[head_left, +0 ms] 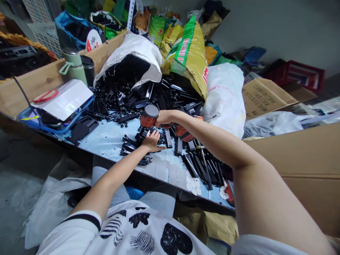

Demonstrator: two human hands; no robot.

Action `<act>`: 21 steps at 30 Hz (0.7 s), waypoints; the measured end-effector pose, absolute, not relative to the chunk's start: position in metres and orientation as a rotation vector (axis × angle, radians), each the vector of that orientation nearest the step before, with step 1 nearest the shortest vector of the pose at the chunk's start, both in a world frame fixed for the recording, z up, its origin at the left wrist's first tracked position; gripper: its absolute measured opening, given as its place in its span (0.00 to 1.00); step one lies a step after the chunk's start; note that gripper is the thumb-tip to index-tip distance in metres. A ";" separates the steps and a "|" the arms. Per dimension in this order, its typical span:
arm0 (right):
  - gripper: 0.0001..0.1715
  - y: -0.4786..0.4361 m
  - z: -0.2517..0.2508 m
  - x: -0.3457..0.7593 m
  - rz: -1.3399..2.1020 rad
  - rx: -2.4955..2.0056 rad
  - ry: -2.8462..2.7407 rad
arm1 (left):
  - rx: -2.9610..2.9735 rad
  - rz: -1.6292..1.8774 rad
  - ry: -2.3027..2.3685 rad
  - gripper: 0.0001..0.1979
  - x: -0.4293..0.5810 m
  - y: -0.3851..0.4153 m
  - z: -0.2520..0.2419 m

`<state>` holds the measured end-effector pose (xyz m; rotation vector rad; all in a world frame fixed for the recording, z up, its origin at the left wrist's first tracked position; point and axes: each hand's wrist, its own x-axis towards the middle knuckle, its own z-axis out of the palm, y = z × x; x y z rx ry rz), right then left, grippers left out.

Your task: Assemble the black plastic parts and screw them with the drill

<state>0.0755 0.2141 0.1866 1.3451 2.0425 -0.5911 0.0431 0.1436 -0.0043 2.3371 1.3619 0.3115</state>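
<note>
Your right hand (165, 118) has its grip closed round one mallet (149, 116), held just above the table (106, 139). Your left hand (152, 140) lies flat, grip open, on black parts (129, 146) too many to count; two flasks (74, 65) stand far left

The counter (106, 140) had a pale blue top. A heap of black plastic parts (148, 95) covered its middle, spilling from a white sack (138, 49). A blue tray (26, 116) under white paper (66, 99) lay at the left end; small white discs (193, 186) lay near the front edge.
</note>
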 end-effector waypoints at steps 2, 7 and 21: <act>0.11 0.205 0.190 0.076 -0.532 1.358 2.067 | 2.283 0.269 1.386 0.48 0.039 0.133 0.000; 0.11 0.178 0.201 0.082 -0.577 1.359 2.119 | 2.161 0.354 1.604 0.52 0.018 0.066 -0.009; 0.12 0.158 0.199 0.068 -0.524 1.292 2.195 | 2.443 0.470 1.324 0.42 -0.002 0.048 -0.011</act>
